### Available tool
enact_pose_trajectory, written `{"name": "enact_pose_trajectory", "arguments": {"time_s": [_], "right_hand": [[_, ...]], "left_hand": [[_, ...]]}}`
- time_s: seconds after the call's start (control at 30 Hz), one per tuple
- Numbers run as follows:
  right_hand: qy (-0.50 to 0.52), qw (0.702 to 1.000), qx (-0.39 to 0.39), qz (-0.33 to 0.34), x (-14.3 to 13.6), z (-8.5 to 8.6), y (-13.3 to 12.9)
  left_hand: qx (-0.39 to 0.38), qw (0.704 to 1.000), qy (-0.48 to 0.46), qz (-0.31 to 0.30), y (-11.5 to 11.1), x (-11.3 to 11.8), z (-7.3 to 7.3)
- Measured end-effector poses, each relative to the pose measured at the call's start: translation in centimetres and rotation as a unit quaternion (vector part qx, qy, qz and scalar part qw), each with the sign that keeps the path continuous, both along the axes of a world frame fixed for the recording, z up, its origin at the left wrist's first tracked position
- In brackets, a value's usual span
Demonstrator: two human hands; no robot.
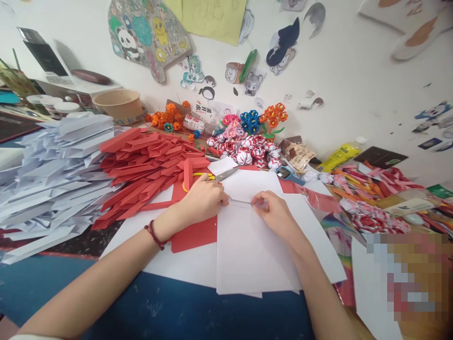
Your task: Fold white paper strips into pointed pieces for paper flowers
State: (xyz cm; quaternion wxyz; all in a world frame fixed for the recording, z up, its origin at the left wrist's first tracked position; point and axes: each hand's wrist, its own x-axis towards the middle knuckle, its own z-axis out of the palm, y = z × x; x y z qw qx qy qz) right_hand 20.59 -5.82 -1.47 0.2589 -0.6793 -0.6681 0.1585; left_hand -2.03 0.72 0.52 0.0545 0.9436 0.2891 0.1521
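Observation:
A narrow folded white paper strip (239,204) stretches between my hands, over the white paper sheets (255,255). My left hand (203,200), with a dark red cord bracelet at the wrist, is closed at the strip's left end. Thumb and fingers of my right hand (271,210) pinch its other end. Just beyond my left hand lie scissors (226,174) with yellow handles, partly hidden by that hand. Red paper (198,236) shows beneath my left wrist. Beside it rises a pile of folded red paper strips (148,163).
A large heap of folded white paper strips (60,174) fills the left. Red-and-white paper balls (255,150) and small flowers (249,122) stand at the back. A smartwatch (288,174) lies behind the sheets. A yellow bottle (341,155) and colourful paper pieces (382,182) occupy the right.

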Motion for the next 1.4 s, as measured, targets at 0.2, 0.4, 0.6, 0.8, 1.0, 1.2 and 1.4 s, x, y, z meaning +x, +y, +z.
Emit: {"name": "enact_pose_trajectory", "arguments": {"time_s": [0.2, 0.4, 0.6, 0.8, 1.0, 1.2, 1.4], "right_hand": [[0.031, 0.999, -0.006, -0.020, 0.0, 0.0, -0.2], [0.081, 0.996, -0.019, -0.026, -0.5, 0.7, -0.7], [0.018, 0.998, 0.049, -0.019, -1.4, 0.0, 0.0], [-0.010, 0.999, 0.052, 0.010, -1.6, -0.4, 0.3], [-0.142, 0.979, 0.113, 0.092, -1.9, 0.1, -0.3], [-0.257, 0.943, 0.153, 0.142, -1.6, 0.4, -0.4], [-0.282, 0.926, 0.203, 0.149, -1.4, 0.3, -0.4]], "left_hand": [[0.028, 0.993, -0.087, 0.081, -0.4, 1.8, -0.7], [0.040, 0.995, -0.037, 0.086, -0.3, 2.7, -2.0], [0.050, 0.994, -0.032, 0.090, -0.2, 2.8, -2.2], [0.044, 0.995, -0.039, 0.078, -0.3, 2.7, -2.1], [0.096, 0.995, -0.021, 0.024, -0.7, 2.4, -2.1], [0.171, 0.985, 0.022, -0.029, -1.1, 2.2, -1.2], [0.192, 0.979, 0.052, -0.049, -1.4, 1.6, -0.6]]}}
